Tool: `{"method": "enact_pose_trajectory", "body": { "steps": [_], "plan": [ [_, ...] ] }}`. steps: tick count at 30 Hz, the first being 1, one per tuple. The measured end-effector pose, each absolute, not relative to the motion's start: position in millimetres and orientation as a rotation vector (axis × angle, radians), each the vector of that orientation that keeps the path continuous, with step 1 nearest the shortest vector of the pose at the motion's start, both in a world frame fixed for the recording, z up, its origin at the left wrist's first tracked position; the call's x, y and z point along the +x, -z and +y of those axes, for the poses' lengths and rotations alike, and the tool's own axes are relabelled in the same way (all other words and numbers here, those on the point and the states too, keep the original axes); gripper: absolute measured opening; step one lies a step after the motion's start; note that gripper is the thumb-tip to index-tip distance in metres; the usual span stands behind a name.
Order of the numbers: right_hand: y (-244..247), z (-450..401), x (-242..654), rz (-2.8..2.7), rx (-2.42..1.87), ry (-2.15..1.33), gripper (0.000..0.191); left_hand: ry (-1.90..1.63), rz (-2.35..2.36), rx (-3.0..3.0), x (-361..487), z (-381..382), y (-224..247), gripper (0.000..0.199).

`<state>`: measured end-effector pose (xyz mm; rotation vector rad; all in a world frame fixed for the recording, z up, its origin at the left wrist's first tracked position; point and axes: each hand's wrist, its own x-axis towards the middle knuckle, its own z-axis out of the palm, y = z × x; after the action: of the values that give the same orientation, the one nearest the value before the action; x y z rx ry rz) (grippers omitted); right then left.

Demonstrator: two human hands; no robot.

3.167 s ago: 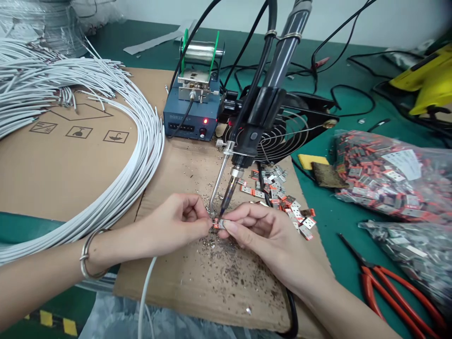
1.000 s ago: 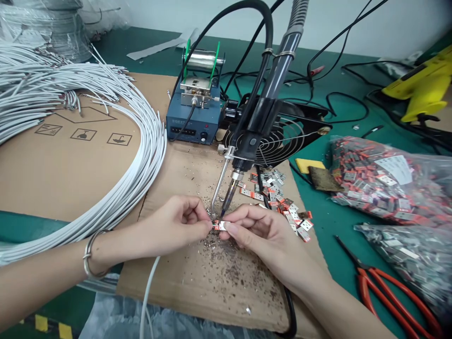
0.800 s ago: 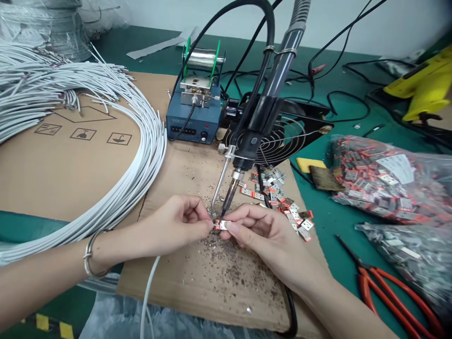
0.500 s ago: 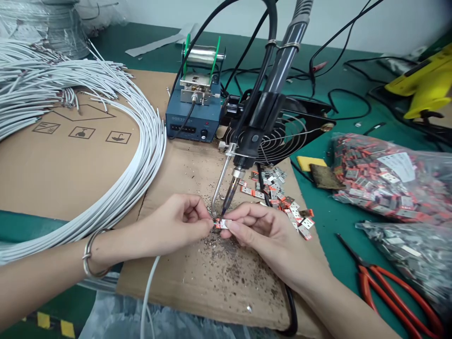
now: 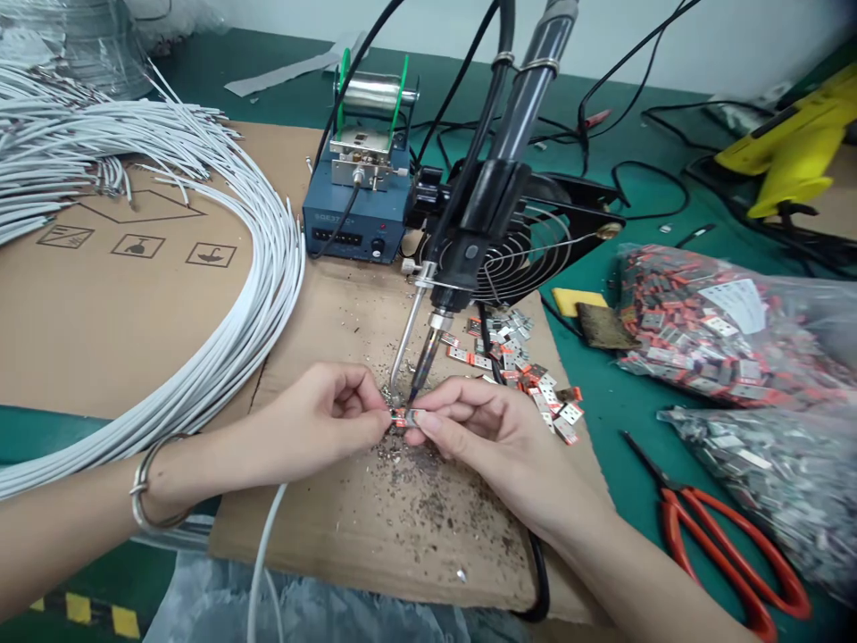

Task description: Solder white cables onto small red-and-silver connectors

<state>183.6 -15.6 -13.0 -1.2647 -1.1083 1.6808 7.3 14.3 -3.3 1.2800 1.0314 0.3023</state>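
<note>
My left hand (image 5: 338, 413) is closed in a pinch on the end of a white cable (image 5: 265, 536), which hangs down below the wrist. My right hand (image 5: 492, 438) pinches a small red-and-silver USB connector (image 5: 403, 418) between thumb and forefinger. The cable end meets the connector between my fingertips; the wires themselves are mostly hidden. Right above the connector is the tip of a stand-mounted soldering iron (image 5: 424, 359), seemingly touching or very near it. A thin metal solder feed tube (image 5: 407, 332) comes down beside the iron.
Loose connectors (image 5: 514, 344) lie on the cardboard (image 5: 335, 554) behind my right hand. A blue solder feeder (image 5: 354, 219) and a fan (image 5: 515, 259) stand behind. White cables (image 5: 268, 295) curve along the left. Bagged parts (image 5: 703, 326) and red-handled snips (image 5: 723, 536) lie right.
The whole view has shifted slightly, so things appear a little farther left. The connector has turned a little in my fingers, and both hands stay under the iron tip.
</note>
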Motion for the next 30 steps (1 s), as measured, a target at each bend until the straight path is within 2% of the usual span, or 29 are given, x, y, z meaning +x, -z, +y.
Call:
{"method": "enact_pose_trajectory", "body": {
  "steps": [30],
  "plan": [
    [15.3,-17.6,188.3,-1.179,-1.253,-1.655,0.010,-0.338,0.978,1.310,6.7,9.2,5.5,0.008]
  ]
}}
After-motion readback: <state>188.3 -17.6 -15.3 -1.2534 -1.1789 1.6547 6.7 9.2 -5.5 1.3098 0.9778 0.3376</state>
